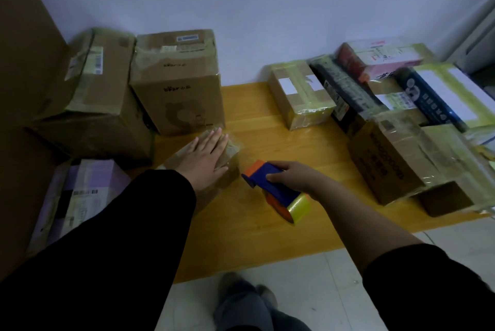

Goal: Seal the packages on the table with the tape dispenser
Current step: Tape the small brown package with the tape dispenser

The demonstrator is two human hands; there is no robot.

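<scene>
While the left hand (206, 156) lies flat, fingers straight, on a small box (231, 170) at the counter's (267, 127) near left, the right hand (292, 176) grips the dispenser (270, 186) just beside it. The left boxes (176, 84) and right pile (396, 159) already look taped, so this box seems among the last.

Left hand (205, 155) flat on package (232, 160), seemingly taped

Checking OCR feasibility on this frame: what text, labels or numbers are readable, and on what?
Nothing reads clearly.
Tall brown box: two printed logo lines, blurred.
Left box: barcode label, too small.
Purple package: barcode label, blurred.
Right brown carton: print along its side, blurred.
</scene>
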